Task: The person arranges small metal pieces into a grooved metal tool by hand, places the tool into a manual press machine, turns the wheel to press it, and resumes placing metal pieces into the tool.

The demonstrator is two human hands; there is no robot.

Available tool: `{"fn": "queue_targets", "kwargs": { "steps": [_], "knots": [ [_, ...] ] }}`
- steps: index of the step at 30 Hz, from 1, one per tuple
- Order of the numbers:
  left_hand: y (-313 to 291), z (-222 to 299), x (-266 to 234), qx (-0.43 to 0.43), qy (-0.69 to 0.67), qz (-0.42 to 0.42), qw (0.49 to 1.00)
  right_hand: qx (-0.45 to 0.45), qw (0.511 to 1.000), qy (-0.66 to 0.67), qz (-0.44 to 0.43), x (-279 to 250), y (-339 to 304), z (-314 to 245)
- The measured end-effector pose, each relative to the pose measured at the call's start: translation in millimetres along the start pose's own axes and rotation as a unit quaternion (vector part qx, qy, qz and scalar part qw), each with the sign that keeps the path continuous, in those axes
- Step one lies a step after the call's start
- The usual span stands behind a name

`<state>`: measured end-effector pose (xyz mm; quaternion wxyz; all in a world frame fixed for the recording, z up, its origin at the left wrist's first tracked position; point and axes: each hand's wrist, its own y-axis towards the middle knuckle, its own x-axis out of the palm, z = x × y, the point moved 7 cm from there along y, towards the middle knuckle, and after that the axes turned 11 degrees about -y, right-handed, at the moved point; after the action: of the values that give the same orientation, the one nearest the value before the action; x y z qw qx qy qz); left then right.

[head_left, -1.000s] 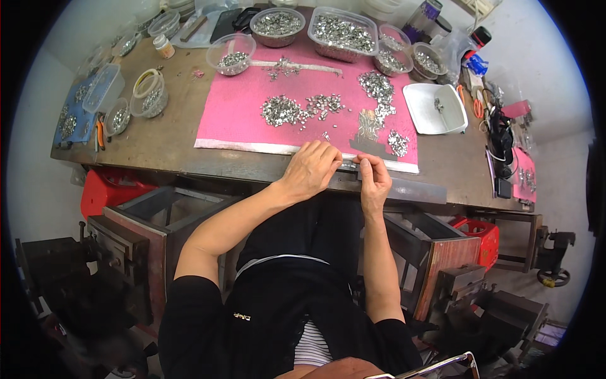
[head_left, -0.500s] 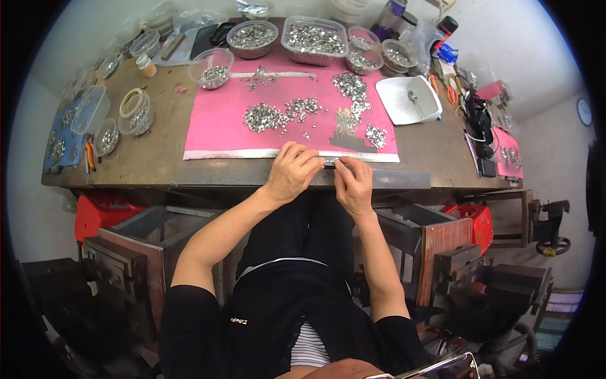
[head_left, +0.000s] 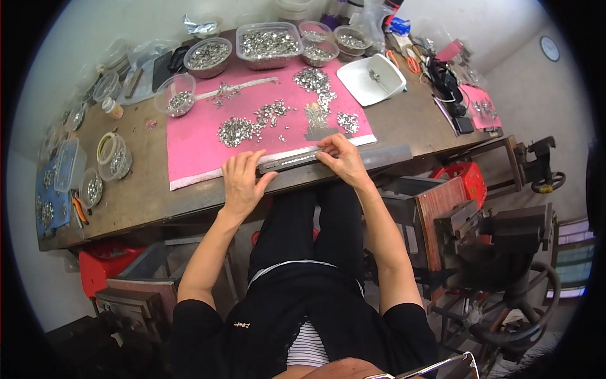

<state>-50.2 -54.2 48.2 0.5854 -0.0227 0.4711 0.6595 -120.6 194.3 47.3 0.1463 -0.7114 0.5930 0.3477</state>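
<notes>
A narrow dark bar lies along the table's front edge, and a row of small shiny metal pieces runs along it. My left hand is by the bar's left end, thumb spread away from the fingers, holding nothing that I can see. At the other end, my right hand has its thumb and fingers closed on the bar. Just beyond is a pink mat with a white front border. Loose silvery pieces lie on it in piles, the largest beyond my left hand.
Clear tubs of metal pieces line the back. A white tray stands right of the mat. At left are a white bottle, a round tub and orange-handled pliers. A long metal strip edges the table's front right.
My hands have moved apart, the left one leftward and opening out. The bar with its row of pieces now shows between them. The whole view has turned and shifted.
</notes>
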Motion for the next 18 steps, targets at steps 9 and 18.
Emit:
{"fn": "queue_targets", "kwargs": {
  "steps": [9,18],
  "knots": [
    [4,-5,11,-0.016,-0.027,-0.018,0.999,-0.104,0.991,-0.077,-0.028,-15,-28,7],
    [66,114,136,-0.003,-0.387,-0.178,0.905,0.009,0.981,-0.058,0.184,-170,-175,23]
  ]
}}
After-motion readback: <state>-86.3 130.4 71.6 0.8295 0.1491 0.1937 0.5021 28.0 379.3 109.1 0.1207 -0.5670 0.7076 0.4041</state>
